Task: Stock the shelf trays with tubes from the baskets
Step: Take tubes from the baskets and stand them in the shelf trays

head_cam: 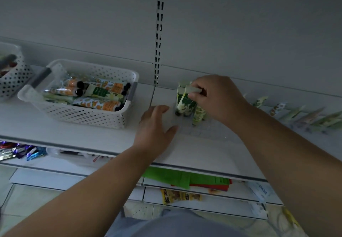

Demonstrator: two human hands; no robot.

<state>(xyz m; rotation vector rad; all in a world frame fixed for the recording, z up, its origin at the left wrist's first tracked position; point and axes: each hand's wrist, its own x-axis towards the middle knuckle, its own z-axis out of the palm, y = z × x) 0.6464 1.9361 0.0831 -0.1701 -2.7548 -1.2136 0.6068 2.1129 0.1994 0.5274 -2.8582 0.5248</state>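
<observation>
Right hand sets a green tube upright in the clear shelf tray; left hand rests flat beside it.

The right hand (216,98) pinches the flat crimped end of a green tube (186,99) between thumb and curled fingers (196,90), cap end down, among a few other green tubes standing at the tray's rear left corner. The clear tray (207,131) sits on the white shelf (74,135), right of the slotted upright. The left hand (155,125) lies palm down on the shelf, fingers straight and relaxed, holding nothing, thumb touching the tray's left edge. A white perforated basket (83,114) stands well apart to the left, holding orange and green tubes lying flat. More tubes stand in a row at far right.
</observation>
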